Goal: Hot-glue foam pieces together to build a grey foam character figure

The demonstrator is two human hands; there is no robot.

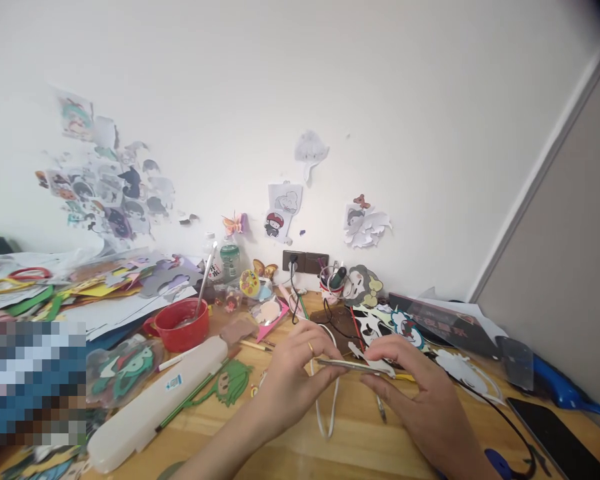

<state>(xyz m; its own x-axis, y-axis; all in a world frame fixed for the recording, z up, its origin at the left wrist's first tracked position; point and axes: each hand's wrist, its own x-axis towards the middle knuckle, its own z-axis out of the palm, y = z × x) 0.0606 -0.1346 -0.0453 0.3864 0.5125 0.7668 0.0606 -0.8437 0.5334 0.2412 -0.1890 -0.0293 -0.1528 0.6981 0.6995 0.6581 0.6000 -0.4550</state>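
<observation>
My left hand (295, 373), with a ring on one finger, pinches one end of a thin, flat, pale piece (351, 365) between thumb and fingers. The other end sits between the thumb and forefinger of my right hand (423, 397). The piece is seen edge-on above the table, so its kind and its faces cannot be made out. A white cable (329, 427) loops on the wood below my hands. Just beneath the right thumb lies a cable plug (381, 409).
Left of my hands are a green-haired cutout (227, 383), a long pale case (165, 400) and a red cup (183, 325) with a stick in it. A phone (560, 440) and a blue tool (563, 383) lie to the right. Behind stands a pen holder (331, 288).
</observation>
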